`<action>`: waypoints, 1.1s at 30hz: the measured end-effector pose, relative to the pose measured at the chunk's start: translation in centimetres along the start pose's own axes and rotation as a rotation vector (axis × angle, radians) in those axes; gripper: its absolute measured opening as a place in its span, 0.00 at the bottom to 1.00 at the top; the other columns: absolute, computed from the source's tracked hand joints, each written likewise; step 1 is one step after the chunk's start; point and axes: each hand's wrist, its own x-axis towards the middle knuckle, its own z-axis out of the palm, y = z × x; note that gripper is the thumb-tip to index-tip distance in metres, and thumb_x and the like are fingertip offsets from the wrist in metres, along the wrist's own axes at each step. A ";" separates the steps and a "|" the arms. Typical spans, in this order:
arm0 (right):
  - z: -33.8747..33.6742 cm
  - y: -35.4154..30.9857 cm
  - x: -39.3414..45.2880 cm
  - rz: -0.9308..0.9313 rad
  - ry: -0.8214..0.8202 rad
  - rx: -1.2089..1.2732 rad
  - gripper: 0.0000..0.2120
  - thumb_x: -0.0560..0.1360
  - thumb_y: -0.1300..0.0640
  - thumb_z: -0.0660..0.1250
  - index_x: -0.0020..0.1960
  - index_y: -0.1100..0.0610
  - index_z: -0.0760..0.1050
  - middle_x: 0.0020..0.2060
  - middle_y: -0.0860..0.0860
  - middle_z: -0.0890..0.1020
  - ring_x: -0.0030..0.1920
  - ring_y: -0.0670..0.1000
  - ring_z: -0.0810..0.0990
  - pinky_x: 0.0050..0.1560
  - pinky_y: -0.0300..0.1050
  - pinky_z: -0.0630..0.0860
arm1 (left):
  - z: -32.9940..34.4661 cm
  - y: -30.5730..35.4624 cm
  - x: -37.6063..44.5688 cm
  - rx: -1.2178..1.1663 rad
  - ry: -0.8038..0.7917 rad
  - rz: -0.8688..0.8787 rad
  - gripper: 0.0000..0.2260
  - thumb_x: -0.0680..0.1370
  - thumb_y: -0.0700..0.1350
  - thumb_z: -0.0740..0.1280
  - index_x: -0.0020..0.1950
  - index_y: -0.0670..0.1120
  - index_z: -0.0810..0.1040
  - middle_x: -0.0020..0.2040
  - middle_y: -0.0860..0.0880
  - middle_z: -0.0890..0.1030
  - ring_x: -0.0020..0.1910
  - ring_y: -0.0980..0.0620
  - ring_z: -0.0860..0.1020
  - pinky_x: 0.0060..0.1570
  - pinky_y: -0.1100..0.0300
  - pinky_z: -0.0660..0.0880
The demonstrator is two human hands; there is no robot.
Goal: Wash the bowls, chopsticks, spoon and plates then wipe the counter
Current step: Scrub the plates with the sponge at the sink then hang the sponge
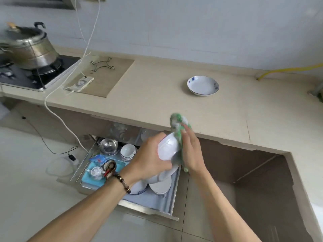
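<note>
White porcelain bowl [167, 147], being gripped tilted by the left hand [150, 159] over the open drawer [172, 194] while the right hand [193, 151] is clutching a green cloth [178, 123] against it, apparently drying before storage; one plate [202, 85] waiting on the tabletop [157, 95].
</note>
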 end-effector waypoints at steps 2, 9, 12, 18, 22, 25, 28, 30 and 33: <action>0.8 1.3 1.8 0.348 0.029 0.158 0.21 0.82 0.46 0.50 0.55 0.49 0.82 0.56 0.50 0.83 0.59 0.52 0.80 0.61 0.49 0.75 | -0.4 -1.7 -0.2 0.065 -0.005 -0.004 0.15 0.61 0.44 0.72 0.44 0.47 0.71 0.37 0.50 0.74 0.35 0.54 0.67 0.33 0.60 0.63; 6.9 3.5 2.1 0.437 -0.176 0.048 0.25 0.78 0.40 0.65 0.74 0.40 0.67 0.63 0.46 0.79 0.62 0.49 0.79 0.67 0.51 0.74 | -1.9 -9.1 0.7 0.544 -0.072 0.064 0.22 0.67 0.39 0.72 0.60 0.49 0.73 0.36 0.44 0.79 0.37 0.39 0.76 0.32 0.53 0.64; 9.6 7.8 2.5 0.657 -0.053 0.029 0.25 0.69 0.44 0.72 0.60 0.57 0.78 0.53 0.58 0.84 0.51 0.58 0.84 0.59 0.63 0.79 | -2.1 -14.3 0.6 0.769 -0.199 0.329 0.28 0.55 0.35 0.74 0.48 0.50 0.67 0.26 0.50 0.75 0.23 0.43 0.73 0.26 0.61 0.55; 15.3 17.6 1.3 0.990 0.021 -0.103 0.04 0.72 0.67 0.68 0.39 0.64 0.77 0.31 0.57 0.76 0.32 0.55 0.76 0.36 0.50 0.76 | -2.3 -29.2 -1.0 0.628 -0.280 0.387 0.23 0.60 0.30 0.77 0.48 0.48 0.74 0.41 0.48 0.83 0.46 0.44 0.85 0.46 0.49 0.83; 19.5 23.7 0.3 1.037 0.113 -0.177 0.06 0.72 0.65 0.68 0.36 0.64 0.76 0.33 0.58 0.77 0.37 0.56 0.78 0.41 0.51 0.78 | -2.2 -35.1 -2.7 0.359 -0.237 -0.116 0.31 0.66 0.61 0.77 0.65 0.49 0.77 0.71 0.53 0.70 0.77 0.52 0.61 0.76 0.53 0.59; 21.6 27.1 0.0 1.086 0.144 -0.185 0.06 0.73 0.63 0.67 0.37 0.62 0.75 0.35 0.59 0.78 0.39 0.58 0.80 0.43 0.53 0.79 | -1.4 -38.2 -3.7 -0.029 -0.077 -0.655 0.28 0.76 0.57 0.72 0.73 0.51 0.68 0.70 0.56 0.66 0.71 0.56 0.66 0.69 0.60 0.63; 23.7 30.5 0.2 1.129 0.141 -0.175 0.05 0.74 0.63 0.67 0.39 0.61 0.75 0.39 0.62 0.81 0.42 0.60 0.83 0.47 0.55 0.81 | 0.1 -42.2 -3.1 -0.370 -0.048 -1.060 0.11 0.79 0.51 0.69 0.58 0.48 0.74 0.59 0.45 0.81 0.51 0.47 0.84 0.52 0.48 0.81; 25.1 32.5 0.3 1.134 0.119 -0.175 0.04 0.74 0.63 0.66 0.40 0.61 0.75 0.40 0.62 0.81 0.42 0.61 0.82 0.46 0.55 0.81 | 1.2 -44.7 -2.9 -0.477 -0.002 -1.153 0.05 0.83 0.44 0.64 0.54 0.43 0.76 0.48 0.42 0.82 0.37 0.48 0.85 0.35 0.54 0.82; 26.9 35.5 0.7 1.140 0.044 -0.263 0.05 0.74 0.64 0.66 0.39 0.61 0.73 0.36 0.59 0.78 0.41 0.58 0.79 0.41 0.50 0.75 | 2.2 -48.0 -2.6 -0.498 0.052 -1.199 0.05 0.83 0.38 0.61 0.55 0.39 0.75 0.45 0.38 0.83 0.33 0.47 0.85 0.32 0.57 0.81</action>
